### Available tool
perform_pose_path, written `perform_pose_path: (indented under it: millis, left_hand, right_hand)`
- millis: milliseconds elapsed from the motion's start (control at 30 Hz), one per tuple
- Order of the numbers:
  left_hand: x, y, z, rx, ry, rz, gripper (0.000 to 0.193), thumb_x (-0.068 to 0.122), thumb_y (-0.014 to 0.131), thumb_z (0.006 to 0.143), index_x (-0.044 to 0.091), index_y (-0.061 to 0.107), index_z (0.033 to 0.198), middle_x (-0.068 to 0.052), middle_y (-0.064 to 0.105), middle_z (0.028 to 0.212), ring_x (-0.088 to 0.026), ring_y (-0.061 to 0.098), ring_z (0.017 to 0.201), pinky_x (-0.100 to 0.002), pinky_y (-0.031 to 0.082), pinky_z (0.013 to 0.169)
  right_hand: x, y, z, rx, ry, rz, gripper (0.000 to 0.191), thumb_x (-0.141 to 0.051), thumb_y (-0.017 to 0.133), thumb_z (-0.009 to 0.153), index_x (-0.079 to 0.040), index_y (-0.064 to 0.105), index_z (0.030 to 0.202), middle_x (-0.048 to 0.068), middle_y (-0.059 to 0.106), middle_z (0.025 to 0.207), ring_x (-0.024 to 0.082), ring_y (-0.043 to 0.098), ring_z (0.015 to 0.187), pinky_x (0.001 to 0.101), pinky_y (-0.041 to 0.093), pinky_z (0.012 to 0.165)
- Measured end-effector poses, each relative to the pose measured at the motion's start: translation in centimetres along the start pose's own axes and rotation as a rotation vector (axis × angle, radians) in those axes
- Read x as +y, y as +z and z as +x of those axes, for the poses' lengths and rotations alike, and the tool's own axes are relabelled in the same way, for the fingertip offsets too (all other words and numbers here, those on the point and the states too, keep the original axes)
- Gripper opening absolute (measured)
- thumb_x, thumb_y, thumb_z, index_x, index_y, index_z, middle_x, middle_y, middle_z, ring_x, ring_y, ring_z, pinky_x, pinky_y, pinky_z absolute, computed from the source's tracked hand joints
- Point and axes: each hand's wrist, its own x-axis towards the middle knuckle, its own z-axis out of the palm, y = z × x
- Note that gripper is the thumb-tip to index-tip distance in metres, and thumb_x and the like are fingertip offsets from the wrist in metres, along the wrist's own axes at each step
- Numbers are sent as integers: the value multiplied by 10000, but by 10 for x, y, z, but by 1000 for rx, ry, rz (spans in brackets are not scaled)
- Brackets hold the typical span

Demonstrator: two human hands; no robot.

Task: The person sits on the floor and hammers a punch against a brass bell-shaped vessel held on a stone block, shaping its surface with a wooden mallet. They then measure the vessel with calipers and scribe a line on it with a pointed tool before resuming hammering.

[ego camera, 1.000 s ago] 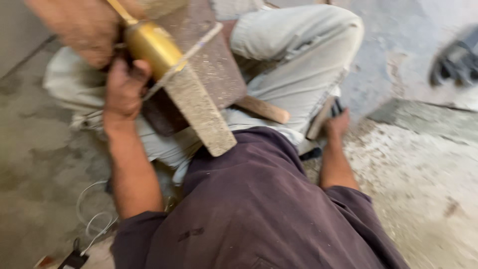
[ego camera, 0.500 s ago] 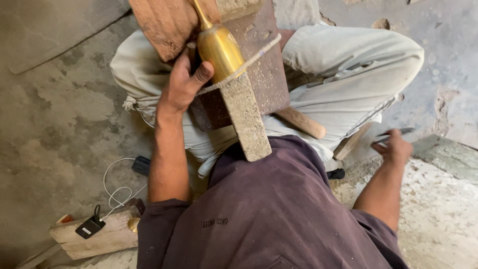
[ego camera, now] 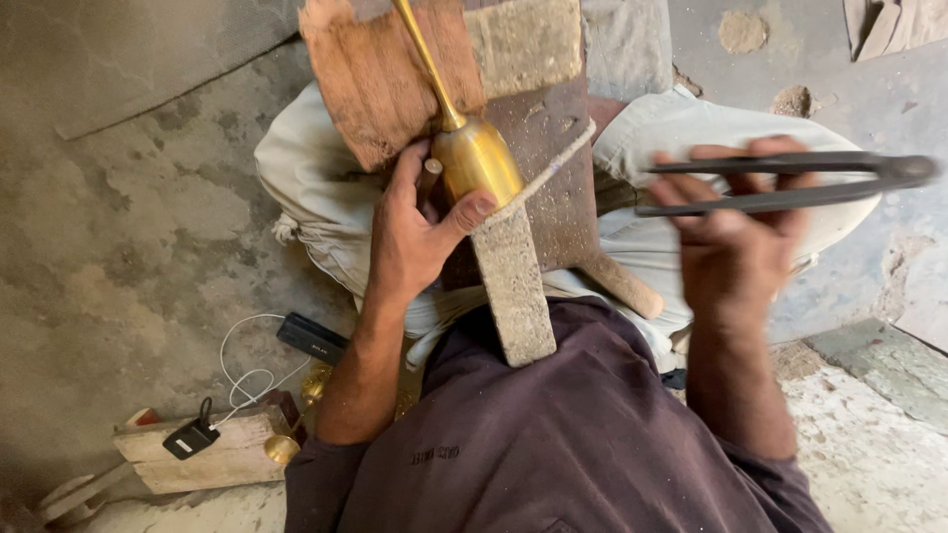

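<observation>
Head camera looks steeply down, close over the lap.

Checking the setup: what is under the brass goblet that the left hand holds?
The brass goblet lies on a wooden block. The left hand covers its near side, so the contact there is hidden.

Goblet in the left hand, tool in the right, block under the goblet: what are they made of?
Goblet: looks like brass, with a golden yellow, smooth, softly shiny cup and stem. Tool in the right hand: dark metal, probably iron or steel, with two thin, matte, blackish arms. Block: rough, gritty and grey-brown, possibly stone or worn wood; hard to tell. The left hand grips the goblet.
</observation>
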Motion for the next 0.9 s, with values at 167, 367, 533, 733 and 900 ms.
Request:
perform_pose_path:
  millis: [167, 367, 533, 733, 900]
  left_hand:
    - [9, 0, 6, 32, 18, 121, 786, 508, 839, 878, -19, 555, 1387, -150, 731, 1192, -180, 704, 1087, -334, 587, 937]
    - [10, -5, 14, -18, -36, 60, 819, 506, 852, 848, -28, 535, 1382, -151, 718, 1223, -195, 711, 1117, -338, 600, 944]
    - [8, -8, 18, -42, -22, 76, 818, 495, 860, 852, -32, 526, 1382, -154, 710, 1232, -206, 711, 1112, -342, 601, 942]
    - [5, -10, 18, -40, 7, 92, 830, 481, 867, 857, -26, 515, 1412, -169, 711, 1264, -229, 719, 1153, -349, 598, 973]
    - [-1, -10, 19, -34, 11, 97, 824, 476, 866, 858, -15, 504, 1411, -167, 720, 1244, -229, 731, 1154, -356, 598, 957]
  right_hand:
    - [46, 72, 23, -211, -1, -53, 512, 31, 628, 1041, -46, 368, 1475, 213, 563, 1375, 409, 639, 1325, 497, 566, 1133]
    - [72, 92, 18, -151, -14, -84, 540, 4, 644, 1058, -63, 320, 1484, 206, 508, 1370, 392, 595, 1368, 495, 541, 1179]
    - [77, 92, 11, -146, -26, -80, 510, -31, 642, 1064, -68, 307, 1446, 184, 481, 1374, 358, 588, 1393, 473, 527, 1203]
    - [78, 97, 15, -186, -92, -149, 537, -54, 677, 1050, -85, 314, 1445, 183, 481, 1366, 327, 596, 1370, 459, 541, 1192]
    - [68, 104, 25, -374, -364, -711, 601, -122, 751, 992, -35, 265, 1336, 300, 533, 1385, 338, 649, 1272, 415, 627, 1063]
